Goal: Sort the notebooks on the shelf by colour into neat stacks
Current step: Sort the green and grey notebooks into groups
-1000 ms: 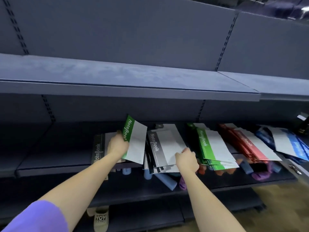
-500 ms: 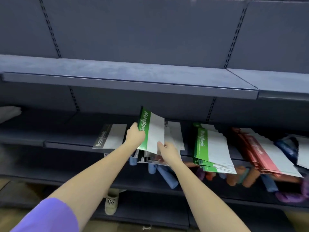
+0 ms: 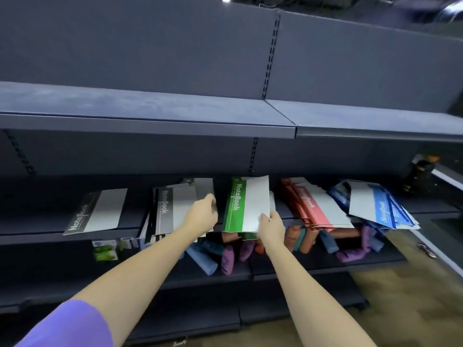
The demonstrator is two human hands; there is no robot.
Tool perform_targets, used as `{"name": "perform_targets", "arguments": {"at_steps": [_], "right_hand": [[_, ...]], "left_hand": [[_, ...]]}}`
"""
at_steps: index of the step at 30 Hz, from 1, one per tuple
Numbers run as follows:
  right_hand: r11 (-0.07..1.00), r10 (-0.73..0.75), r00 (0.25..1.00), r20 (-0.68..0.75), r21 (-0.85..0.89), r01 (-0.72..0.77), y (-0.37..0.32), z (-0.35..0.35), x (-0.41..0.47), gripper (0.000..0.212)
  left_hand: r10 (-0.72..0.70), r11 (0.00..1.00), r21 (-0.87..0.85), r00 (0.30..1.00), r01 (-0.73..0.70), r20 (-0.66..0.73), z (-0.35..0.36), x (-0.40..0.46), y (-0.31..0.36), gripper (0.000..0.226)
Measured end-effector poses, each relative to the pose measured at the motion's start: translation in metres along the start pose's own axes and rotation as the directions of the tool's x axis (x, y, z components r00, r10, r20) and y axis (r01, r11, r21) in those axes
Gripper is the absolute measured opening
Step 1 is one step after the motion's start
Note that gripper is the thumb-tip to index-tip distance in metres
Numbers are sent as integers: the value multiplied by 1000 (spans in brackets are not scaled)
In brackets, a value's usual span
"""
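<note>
Right hand grips a green notebook over the green stack while the left hand reaches over the grey pile.

The right hand [image 3: 271, 230] pinches the lower right corner of the green notebook [image 3: 246, 205], held tilted above the green stack [image 3: 249, 236] on the middle shelf [image 3: 37, 222]. The left hand [image 3: 201, 216] lies over the grey notebooks [image 3: 175, 209] with fingers curled; I cannot tell whether it grasps one. 1 black notebook [image 3: 96, 211] lies alone further left, apart from the grey pile. To the right of the green stack sit the red notebooks [image 3: 315, 206], then the blue notebooks [image 3: 378, 209]. On the shelf below lie rolled cloths [image 3: 226, 256] in blue, purple and brown. A purple sleeve [image 3: 72, 324] covers the left upper arm.
</note>
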State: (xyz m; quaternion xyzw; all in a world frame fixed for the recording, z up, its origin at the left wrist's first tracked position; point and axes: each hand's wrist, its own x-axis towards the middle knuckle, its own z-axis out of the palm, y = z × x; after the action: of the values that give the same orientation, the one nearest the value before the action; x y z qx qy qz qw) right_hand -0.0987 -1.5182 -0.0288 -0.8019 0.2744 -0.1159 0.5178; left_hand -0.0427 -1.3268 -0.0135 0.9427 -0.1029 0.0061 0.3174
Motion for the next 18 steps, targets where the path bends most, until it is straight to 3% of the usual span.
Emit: {"name": "perform_targets", "arguments": {"at_steps": [6, 9, 12, 15, 18], "right_hand": [[977, 54, 998, 32, -207, -46, 13, -28, 39, 23], [885, 9, 998, 63, -465, 22, 11, -39, 56, 27], [782, -59, 988, 141, -609, 133, 17, -47, 68, 29], [738, -87, 971, 223, -640, 214, 24, -52, 77, 34], [750, -214, 918, 333, -546, 373, 26, -51, 83, 23]], "left_hand": [[-11, 999, 44, 999, 9, 45, 22, 2, 23, 26], [-48, 998, 43, 999, 47, 14, 27, 11, 33, 20], [-90, 991, 95, 995, 93, -37, 38, 14, 45, 22], [-112, 978, 173, 992, 119, -50, 51, 15, 55, 29], [-134, 973, 180, 988, 147, -82, 58, 13, 58, 36]]}}
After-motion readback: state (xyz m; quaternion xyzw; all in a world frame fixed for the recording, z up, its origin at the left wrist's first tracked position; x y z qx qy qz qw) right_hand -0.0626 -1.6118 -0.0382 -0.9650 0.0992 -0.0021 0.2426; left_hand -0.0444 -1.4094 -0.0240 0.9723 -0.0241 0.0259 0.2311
